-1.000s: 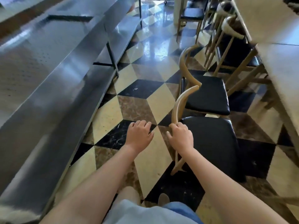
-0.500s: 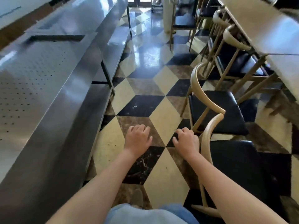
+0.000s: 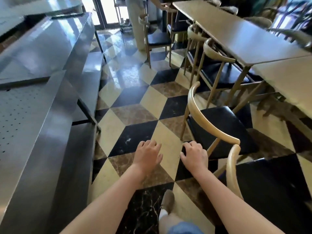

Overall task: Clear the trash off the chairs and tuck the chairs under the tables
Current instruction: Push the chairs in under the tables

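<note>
A row of wooden chairs with black seats runs along the long tables on the right. The nearest chair shows its curved back beside my right forearm. Just beyond it stands a second chair, pulled out from the table with a bare seat. Further chairs sit partly under the table. My left hand and my right hand hover over the floor, fingers loosely spread, holding nothing. My right hand is just left of the second chair's backrest. No trash shows on the visible seats.
A long steel counter with a lower shelf lines the left side. The aisle between is a glossy floor of diamond tiles. A person stands at the far end by another chair. My foot is mid-step.
My right hand has let go of the nearest chair's backrest. I have walked forward along the aisle and the view has lifted, so more of the tables and the far person show.
</note>
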Demonstrator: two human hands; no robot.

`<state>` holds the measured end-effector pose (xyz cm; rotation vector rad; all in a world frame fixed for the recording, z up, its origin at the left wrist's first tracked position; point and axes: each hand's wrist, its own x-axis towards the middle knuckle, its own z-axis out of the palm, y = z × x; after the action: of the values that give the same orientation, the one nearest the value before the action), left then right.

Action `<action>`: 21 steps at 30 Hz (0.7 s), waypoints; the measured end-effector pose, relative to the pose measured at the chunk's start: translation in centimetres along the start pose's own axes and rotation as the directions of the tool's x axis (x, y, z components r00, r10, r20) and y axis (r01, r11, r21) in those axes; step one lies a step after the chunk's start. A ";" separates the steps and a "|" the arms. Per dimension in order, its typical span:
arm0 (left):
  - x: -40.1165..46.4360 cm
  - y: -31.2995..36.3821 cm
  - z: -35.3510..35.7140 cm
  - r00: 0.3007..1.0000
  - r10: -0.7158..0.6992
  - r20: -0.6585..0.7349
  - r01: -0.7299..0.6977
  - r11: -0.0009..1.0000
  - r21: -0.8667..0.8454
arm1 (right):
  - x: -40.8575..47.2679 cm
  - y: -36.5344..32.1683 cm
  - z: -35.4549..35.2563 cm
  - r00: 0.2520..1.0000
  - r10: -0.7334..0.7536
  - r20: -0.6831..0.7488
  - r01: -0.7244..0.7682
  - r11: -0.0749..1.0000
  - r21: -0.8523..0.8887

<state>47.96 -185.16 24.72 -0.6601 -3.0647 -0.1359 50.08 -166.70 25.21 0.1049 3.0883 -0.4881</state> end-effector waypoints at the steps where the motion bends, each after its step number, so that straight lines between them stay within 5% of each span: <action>1: 2.1 -0.5 0.1 1.000 0.029 0.003 -0.029 1.000 0.002 | 1.8 0.3 0.0 1.000 0.016 -0.020 -0.015 1.000 0.013; 12: 22.2 -1.0 0.4 0.949 0.312 0.049 -0.310 0.950 -0.048 | 15.3 5.8 -1.9 0.957 0.275 -0.096 -0.271 0.961 0.055; 21: 34.7 1.1 1.7 0.785 0.597 0.166 -0.592 0.802 -0.083 | 21.1 9.3 0.0 0.833 0.543 -0.102 -0.540 0.840 0.062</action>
<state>16.79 -169.79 23.85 -1.6864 -2.8309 -0.1112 29.71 -156.52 21.85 1.0112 2.9461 -0.5076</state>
